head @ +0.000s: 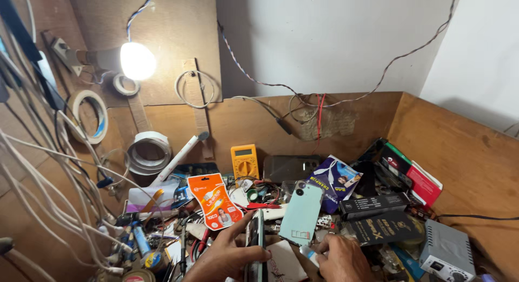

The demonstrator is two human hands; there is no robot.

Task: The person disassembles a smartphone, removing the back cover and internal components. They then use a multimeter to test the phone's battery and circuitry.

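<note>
Two hands work low in the frame. The left hand (230, 255) clamps thumb and fingers around one phone (255, 244) held on edge, its lower end cut off by the frame. The right hand (341, 259) rests knuckles up just beside it on the cluttered bench (459, 152); whether its curled fingers grip anything cannot be told. One mint-green phone back (301, 213) leans just beyond. One yellow meter (244, 160), one orange packet (216, 200), three tape rolls and one lit bulb (137, 60) show. Small parts underneath blur together.
</note>
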